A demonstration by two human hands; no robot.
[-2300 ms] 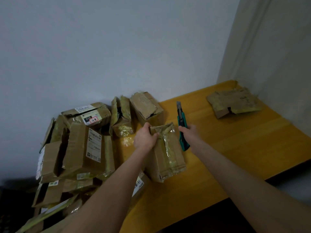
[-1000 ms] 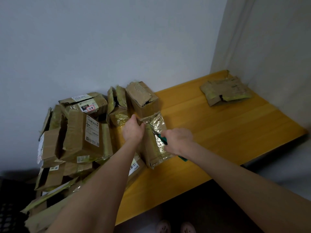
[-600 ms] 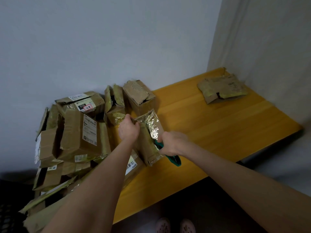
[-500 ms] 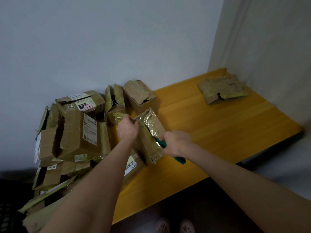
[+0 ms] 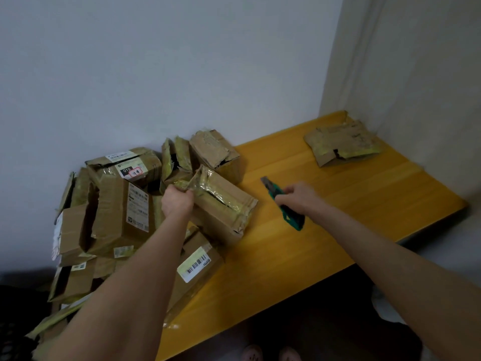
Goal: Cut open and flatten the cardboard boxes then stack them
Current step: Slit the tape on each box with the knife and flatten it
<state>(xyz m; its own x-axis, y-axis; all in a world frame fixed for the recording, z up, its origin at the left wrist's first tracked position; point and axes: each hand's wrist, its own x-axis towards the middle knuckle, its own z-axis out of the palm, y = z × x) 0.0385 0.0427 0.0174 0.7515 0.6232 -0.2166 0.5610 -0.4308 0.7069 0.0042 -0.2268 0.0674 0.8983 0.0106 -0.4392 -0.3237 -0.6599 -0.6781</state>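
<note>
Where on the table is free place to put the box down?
The widest bare patch of the table lies between the right hand with the knife and the flattened cardboard in the far corner. A second strip runs along the near edge, below the box that the left hand grips. The left end is crowded by the pile of boxes.

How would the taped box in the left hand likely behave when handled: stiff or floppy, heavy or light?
Probably light: the left hand holds the taped box tilted by one end flap alone. Likely soft rather than stiff, since its edges are crumpled and a slit gapes in the top. Its glossy tape may feel slippery.
</note>
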